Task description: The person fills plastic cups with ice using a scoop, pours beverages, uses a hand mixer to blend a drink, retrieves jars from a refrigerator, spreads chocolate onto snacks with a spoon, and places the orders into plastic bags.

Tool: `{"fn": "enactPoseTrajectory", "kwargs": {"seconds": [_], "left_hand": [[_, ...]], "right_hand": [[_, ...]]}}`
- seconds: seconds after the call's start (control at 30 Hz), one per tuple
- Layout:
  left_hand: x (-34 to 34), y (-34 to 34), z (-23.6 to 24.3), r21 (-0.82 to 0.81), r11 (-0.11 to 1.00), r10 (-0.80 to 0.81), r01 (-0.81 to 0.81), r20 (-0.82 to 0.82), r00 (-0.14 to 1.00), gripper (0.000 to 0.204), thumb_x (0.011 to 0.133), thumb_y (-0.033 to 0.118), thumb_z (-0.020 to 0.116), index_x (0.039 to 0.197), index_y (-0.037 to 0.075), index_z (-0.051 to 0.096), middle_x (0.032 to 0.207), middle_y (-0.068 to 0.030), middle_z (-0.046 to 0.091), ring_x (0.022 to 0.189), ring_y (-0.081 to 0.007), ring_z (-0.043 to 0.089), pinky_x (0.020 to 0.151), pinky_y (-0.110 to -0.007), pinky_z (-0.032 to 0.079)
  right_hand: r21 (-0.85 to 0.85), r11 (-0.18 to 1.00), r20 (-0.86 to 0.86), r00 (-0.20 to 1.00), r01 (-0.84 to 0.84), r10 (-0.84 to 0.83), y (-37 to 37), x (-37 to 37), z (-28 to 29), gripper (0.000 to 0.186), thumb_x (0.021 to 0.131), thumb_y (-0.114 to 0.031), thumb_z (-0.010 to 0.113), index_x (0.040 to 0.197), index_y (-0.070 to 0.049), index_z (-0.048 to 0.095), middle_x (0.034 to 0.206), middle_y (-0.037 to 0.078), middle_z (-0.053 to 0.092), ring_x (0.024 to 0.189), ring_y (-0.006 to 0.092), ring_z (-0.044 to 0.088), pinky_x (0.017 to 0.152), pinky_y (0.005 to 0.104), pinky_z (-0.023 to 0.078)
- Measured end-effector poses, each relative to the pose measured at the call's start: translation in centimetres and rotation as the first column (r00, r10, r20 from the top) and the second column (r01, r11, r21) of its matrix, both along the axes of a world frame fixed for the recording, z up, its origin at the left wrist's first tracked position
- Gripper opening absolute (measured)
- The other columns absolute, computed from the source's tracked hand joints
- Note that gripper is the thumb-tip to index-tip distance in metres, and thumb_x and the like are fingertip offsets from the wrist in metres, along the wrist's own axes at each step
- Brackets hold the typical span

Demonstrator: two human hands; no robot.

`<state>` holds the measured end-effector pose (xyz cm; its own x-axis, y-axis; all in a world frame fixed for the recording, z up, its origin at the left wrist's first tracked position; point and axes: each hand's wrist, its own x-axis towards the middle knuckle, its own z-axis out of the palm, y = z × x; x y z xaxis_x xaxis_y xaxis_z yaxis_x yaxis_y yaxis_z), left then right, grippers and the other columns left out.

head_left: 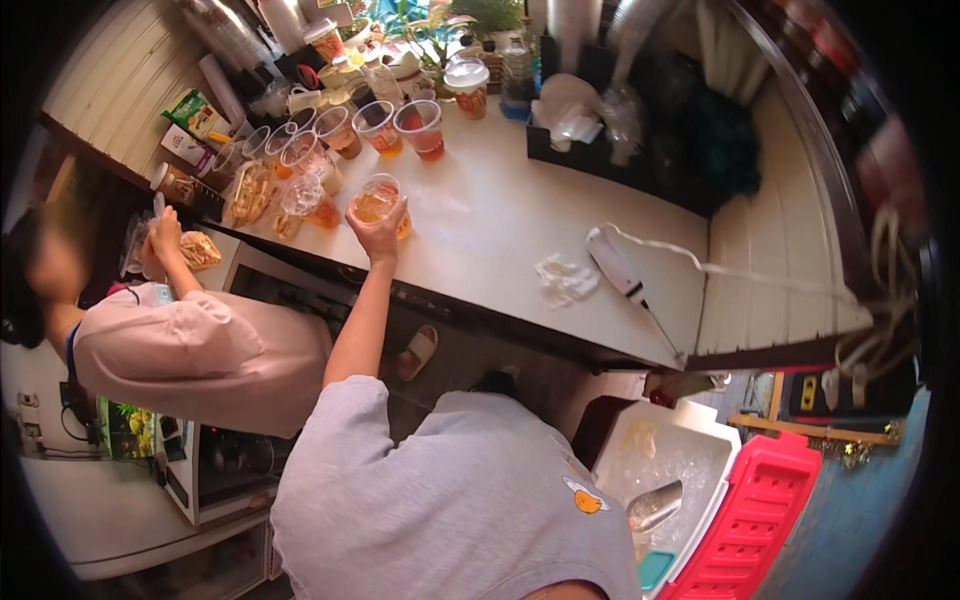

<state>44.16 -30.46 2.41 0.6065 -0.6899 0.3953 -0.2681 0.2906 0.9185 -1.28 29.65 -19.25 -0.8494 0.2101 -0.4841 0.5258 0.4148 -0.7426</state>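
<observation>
My left arm stretches forward to the white counter (480, 230). My left hand (376, 236) is closed around a clear plastic cup (380, 190) holding an orange-amber drink and what look like ice pieces. Just left of it is another clear cup (322, 212) with an amber drink. Farther back stand a cup of red drink (420, 130) and an orange one (378, 128). My right hand does not show; its arm is cut off at the lower edge. Low on the right, a metal scoop (656, 506) lies among ice in a white cooler (715, 425).
A white handheld mixer (613, 262) with a cord lies beside crumpled tissue (565, 281). A black organizer (610, 165) stands at the back right. The red lid (755, 515) is beside the cooler. At left, another person in pink (200, 345) works near bagged food (199, 251).
</observation>
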Motion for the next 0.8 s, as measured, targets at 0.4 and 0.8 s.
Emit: {"fn": "enactPoseTrajectory", "kwargs": {"seconds": [0.4,0.8], "left_hand": [[-3.7,-0.4,-9.2,0.453,0.892,0.035,0.008,-0.087,0.996,0.103,0.054,0.023,0.085,0.128,-0.004,0.018,0.127,-0.0219,0.027,0.119,-0.0333,0.03,0.102,-0.042,0.026],[-6.8,-22.2,-5.9,0.062,0.946,0.301,-0.317,0.188,0.935,0.098,0.05,0.038,0.084,0.12,-0.003,0.029,0.113,-0.02,0.043,0.105,-0.0322,0.047,0.091,-0.039,0.039]], "right_hand": [[0.16,0.973,0.219,0.955,0.165,-0.198,-0.8,0.8,1.9,0.029,0.076,-0.031,0.055,0.078,-0.003,0.049,0.058,0.007,0.046,0.041,0.0157,0.041,0.035,0.0274,0.032],[0.436,0.882,0.463,0.885,-0.179,-0.05,0.4,3.1,12.5,0.023,0.075,-0.024,0.056,0.076,0.0,0.053,0.057,0.008,0.049,0.038,0.0175,0.044,0.036,0.0293,0.036]]}}
